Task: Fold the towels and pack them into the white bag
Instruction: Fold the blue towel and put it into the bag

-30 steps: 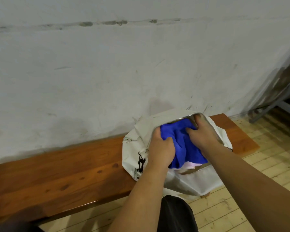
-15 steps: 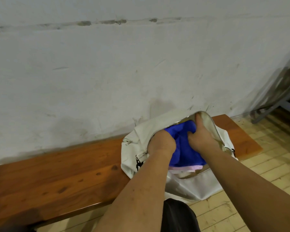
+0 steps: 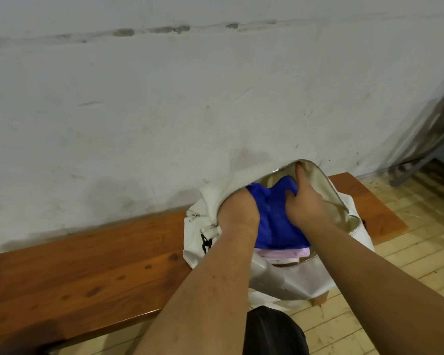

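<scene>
— What's over on the left?
— The long wooden desk (image 3: 87,265), set against a scuffed white wall (image 3: 164,111).

— And the bag?
— The white bag (image 3: 292,280) lies toward the right end of the desk, unzipped and gaping, its near side hanging over the front edge. A black buckle (image 3: 206,243) hangs at its left side.

— Where are the hands?
— Both are in the mouth of the bag. The left hand (image 3: 237,213) is pushed in under the left flap. Its fingers are hidden, so I cannot tell whether it holds anything. Just right of it lies the blue towel (image 3: 274,221), bunched up inside the bag on top of a pink towel (image 3: 285,253), whose edge peeks out at the near side.

— And the other one?
— The right hand (image 3: 305,206) has its fingers curled into the blue towel, with the thumb up against the bag's pale lining.

— Anything further right?
— Pale wooden floor (image 3: 408,252), and a grey metal frame (image 3: 420,162) leaning by the wall.
</scene>
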